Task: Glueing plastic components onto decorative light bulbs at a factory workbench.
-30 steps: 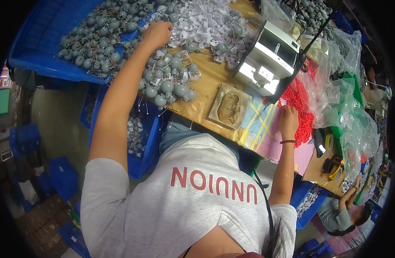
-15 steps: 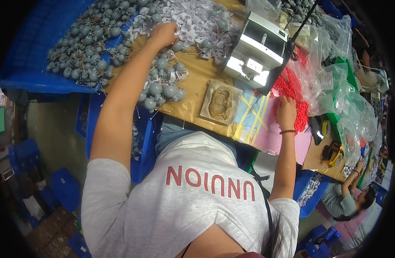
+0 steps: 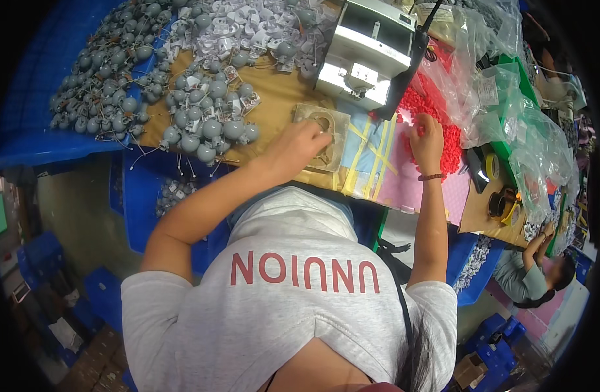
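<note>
My left hand (image 3: 298, 149) is over a square tan block (image 3: 340, 134) with a carved hollow. Its fingers are curled and closed at the hollow, and whatever they may hold is hidden. At the edge of a heap of small red pieces (image 3: 451, 140), my right hand (image 3: 428, 142) has its fingers bent inward and closed. I cannot make out whether a red piece is between them. Left of the block lies a cluster of grey round parts (image 3: 211, 127) with thin wires and small printed tags. White plastic pieces (image 3: 247, 29) are heaped behind it.
A white and black machine (image 3: 365, 55) stands behind the block. Many grey wired balls (image 3: 107, 72) fill a blue tray (image 3: 25, 130) at the left. Clear plastic bags (image 3: 489, 98), a yellow tape roll (image 3: 492, 166) and a tape dispenser (image 3: 505, 206) lie right. Another person (image 3: 525, 271) sits far right.
My left hand has come from the white heap to the carved block, moving right and nearer to me. My right hand stays by the red pieces. The whole view has shifted slightly.
</note>
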`<state>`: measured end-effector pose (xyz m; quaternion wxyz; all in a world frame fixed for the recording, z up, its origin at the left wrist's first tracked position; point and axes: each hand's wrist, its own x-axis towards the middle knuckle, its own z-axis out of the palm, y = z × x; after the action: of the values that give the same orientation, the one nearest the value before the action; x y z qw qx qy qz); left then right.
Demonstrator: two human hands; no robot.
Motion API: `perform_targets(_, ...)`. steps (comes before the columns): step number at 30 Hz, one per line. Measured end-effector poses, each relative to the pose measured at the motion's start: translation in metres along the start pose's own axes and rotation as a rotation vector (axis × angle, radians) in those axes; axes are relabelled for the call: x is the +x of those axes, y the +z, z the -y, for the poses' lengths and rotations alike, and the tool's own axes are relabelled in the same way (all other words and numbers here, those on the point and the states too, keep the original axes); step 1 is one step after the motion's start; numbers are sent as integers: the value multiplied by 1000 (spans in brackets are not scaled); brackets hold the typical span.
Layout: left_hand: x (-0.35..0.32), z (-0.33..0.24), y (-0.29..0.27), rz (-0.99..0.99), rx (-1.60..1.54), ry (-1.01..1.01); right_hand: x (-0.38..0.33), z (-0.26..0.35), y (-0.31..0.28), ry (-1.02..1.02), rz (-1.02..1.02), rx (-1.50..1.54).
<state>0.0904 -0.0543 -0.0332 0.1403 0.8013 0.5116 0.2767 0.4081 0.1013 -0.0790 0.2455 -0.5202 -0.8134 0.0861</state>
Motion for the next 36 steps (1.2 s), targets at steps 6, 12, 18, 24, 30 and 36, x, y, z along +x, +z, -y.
perform_targets(6, 0, 11, 24, -19, 45, -19, -5, 46, -12, 65, 46, 484)
perform_targets(12, 2, 11, 16, -91, -198, -213, -17, 122, 3, -119, 153, 688)
perform_targets(18, 14, 99, -58, -325, 224, -287, -28, 154, 29, -258, 229, 631)
perform_targets(24, 21, 161, -84, -273, 525, -630, -22, 161, 50, -585, 59, 328)
perform_targets(30, 21, 193, -88, -312, 177, -730, -28, 166, 46, -583, 22, 271)
perform_targets(36, 42, 111, -134, -530, 13, -546, -23, 179, 32, -357, 49, 502)
